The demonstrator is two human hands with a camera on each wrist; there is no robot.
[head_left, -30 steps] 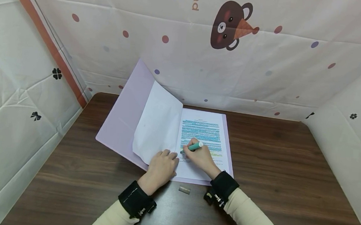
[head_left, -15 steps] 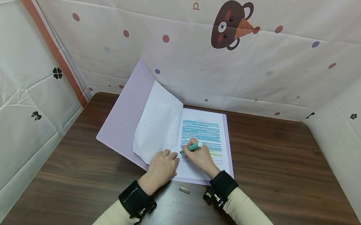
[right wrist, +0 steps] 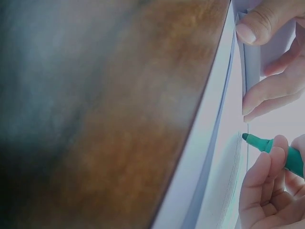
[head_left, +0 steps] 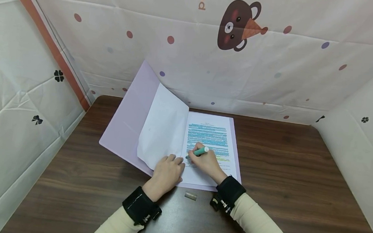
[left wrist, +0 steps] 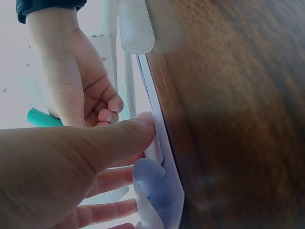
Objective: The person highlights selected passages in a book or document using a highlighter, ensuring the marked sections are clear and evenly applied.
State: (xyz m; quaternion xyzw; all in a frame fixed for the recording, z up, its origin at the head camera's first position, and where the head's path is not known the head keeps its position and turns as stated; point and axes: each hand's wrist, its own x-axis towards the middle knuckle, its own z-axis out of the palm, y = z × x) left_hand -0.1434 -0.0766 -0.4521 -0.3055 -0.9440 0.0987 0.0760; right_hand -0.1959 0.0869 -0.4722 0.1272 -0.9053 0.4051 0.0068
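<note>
In the head view, my right hand (head_left: 206, 163) pinches a green highlighter (head_left: 201, 151) with a white end, tilted over the printed page (head_left: 206, 176). Its dark tip is at the page's left margin, near the lower lines; the right wrist view shows the highlighter (right wrist: 259, 142) uncapped. Much of the text is coloured blue, with a yellow stretch below. My left hand (head_left: 165, 173) rests at the bottom of the fold with fingers extended. Its thumb (left wrist: 128, 136) presses the page edge, beside a curled sheet corner (left wrist: 148, 176). The pages lie in an opened lilac folder (head_left: 126, 126).
A small greyish translucent cylinder (head_left: 191, 196) lies on the dark wooden table (head_left: 283, 175), just below the folder's bottom edge. A turned blank sheet (head_left: 164, 129) leans on the raised folder cover. Printed white cloth (head_left: 191, 58) hangs behind the table and at both sides.
</note>
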